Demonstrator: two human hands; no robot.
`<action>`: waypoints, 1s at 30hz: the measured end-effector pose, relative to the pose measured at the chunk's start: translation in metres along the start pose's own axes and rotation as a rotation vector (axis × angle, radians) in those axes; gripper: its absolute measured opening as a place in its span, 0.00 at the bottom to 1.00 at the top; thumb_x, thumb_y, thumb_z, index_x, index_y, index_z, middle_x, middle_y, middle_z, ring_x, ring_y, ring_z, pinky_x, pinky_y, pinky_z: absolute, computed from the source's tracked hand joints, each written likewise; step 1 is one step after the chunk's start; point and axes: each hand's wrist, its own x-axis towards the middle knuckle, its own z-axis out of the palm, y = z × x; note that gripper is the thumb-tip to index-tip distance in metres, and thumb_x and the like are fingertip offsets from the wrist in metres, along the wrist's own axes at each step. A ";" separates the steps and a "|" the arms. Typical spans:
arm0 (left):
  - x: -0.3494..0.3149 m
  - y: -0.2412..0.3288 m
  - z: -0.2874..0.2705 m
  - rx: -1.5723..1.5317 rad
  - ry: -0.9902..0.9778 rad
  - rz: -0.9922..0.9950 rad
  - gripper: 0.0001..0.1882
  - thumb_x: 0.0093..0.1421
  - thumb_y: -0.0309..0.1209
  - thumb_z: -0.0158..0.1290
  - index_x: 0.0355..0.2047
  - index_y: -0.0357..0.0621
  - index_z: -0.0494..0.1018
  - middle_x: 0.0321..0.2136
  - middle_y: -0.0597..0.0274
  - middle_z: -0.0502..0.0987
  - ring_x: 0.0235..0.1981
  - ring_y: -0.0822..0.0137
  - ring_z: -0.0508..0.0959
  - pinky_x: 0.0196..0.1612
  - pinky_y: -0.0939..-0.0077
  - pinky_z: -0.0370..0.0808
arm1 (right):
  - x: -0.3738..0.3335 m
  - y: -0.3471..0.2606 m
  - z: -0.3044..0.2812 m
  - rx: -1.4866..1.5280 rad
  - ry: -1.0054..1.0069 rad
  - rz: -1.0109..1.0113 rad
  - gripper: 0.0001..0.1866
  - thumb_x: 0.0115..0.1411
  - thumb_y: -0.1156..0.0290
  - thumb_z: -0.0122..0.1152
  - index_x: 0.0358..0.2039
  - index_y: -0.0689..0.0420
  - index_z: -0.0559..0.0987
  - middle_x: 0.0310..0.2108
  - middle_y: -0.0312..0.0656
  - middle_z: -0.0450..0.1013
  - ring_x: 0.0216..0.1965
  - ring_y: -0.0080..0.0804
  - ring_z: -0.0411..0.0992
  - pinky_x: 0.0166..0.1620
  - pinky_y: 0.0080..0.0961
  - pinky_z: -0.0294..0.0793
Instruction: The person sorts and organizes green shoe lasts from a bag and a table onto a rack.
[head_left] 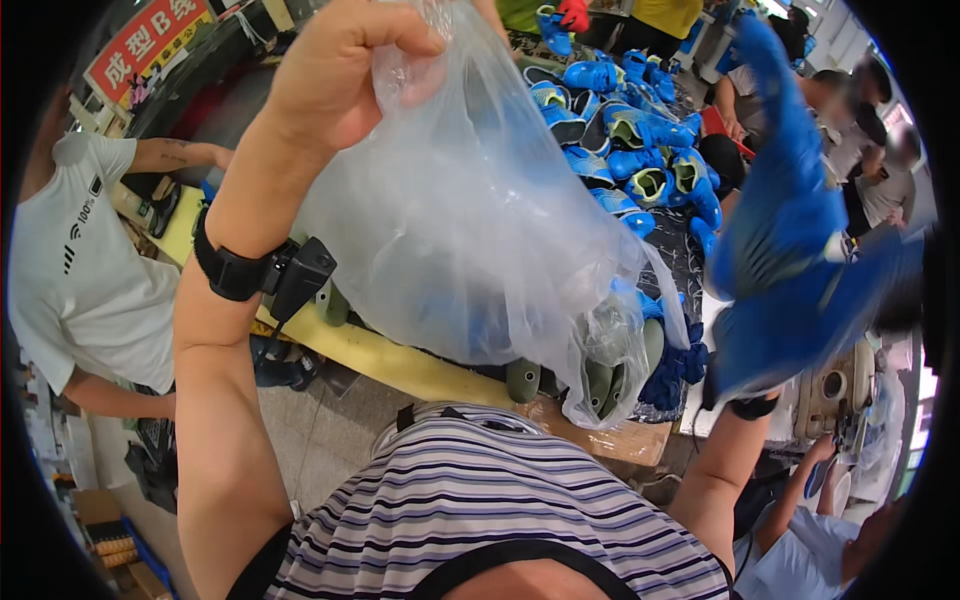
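Observation:
My left hand (345, 75) is raised high and pinches the gathered top of a large clear plastic bag (470, 220). The bag hangs spread over the middle of the view, its lower end loose around olive-green shoe lasts (597, 388). On the right, a blurred blue thing (775, 260), apparently soft shoe uppers, is up in the air in front of my right hand. That hand's fingers are hidden by it; only the strapped wrist (754, 406) shows below. Many blue shoe uppers (650, 130) lie heaped on the table beyond the bag.
A yellow table edge (390, 350) runs below the bag, with a cardboard piece (620, 440) at its near corner. Dark blue cloth (675, 375) lies beside the bag. A person in a white shirt (90, 250) stands left; several others are at the right and far side.

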 end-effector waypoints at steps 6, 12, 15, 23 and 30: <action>-0.039 0.047 -0.013 0.155 -0.204 0.117 0.39 0.49 0.17 0.46 0.62 0.45 0.47 0.45 0.41 0.70 0.14 0.73 0.68 0.19 0.81 0.71 | -0.009 0.082 0.032 -0.211 -0.023 0.318 0.26 0.33 0.57 0.69 0.31 0.65 0.81 0.57 0.56 0.62 0.55 0.43 0.64 0.55 0.33 0.60; -0.170 0.082 -0.024 0.239 -0.401 -0.035 0.42 0.53 0.25 0.50 0.64 0.37 0.40 0.32 0.45 0.75 0.09 0.71 0.60 0.23 0.77 0.74 | 0.022 0.123 0.056 -1.535 0.037 0.114 0.13 0.31 0.69 0.66 0.19 0.61 0.76 0.58 0.43 0.60 0.56 0.51 0.56 0.52 0.43 0.59; -0.148 0.072 0.001 0.291 -0.399 -0.109 0.44 0.55 0.27 0.52 0.64 0.35 0.37 0.28 0.47 0.76 0.07 0.71 0.57 0.24 0.75 0.75 | 0.036 0.133 0.130 -1.536 -0.466 -0.115 0.09 0.29 0.70 0.63 0.17 0.56 0.79 0.56 0.39 0.63 0.58 0.45 0.56 0.48 0.51 0.59; -0.064 0.046 0.013 0.372 0.874 0.455 0.24 0.59 0.29 0.46 0.52 0.24 0.58 0.47 0.42 0.71 0.16 0.76 0.61 0.21 0.87 0.64 | 0.021 0.116 0.088 -1.777 -0.068 -0.179 0.05 0.36 0.75 0.57 0.18 0.58 0.76 0.55 0.37 0.65 0.56 0.43 0.59 0.47 0.48 0.56; -0.073 0.054 -0.018 0.786 0.373 0.021 0.26 0.56 0.27 0.46 0.53 0.24 0.59 0.47 0.40 0.71 0.15 0.81 0.57 0.19 0.90 0.59 | -0.011 0.118 0.126 -1.299 -0.538 -0.539 0.07 0.38 0.73 0.62 0.22 0.57 0.77 0.53 0.29 0.67 0.56 0.38 0.60 0.52 0.48 0.56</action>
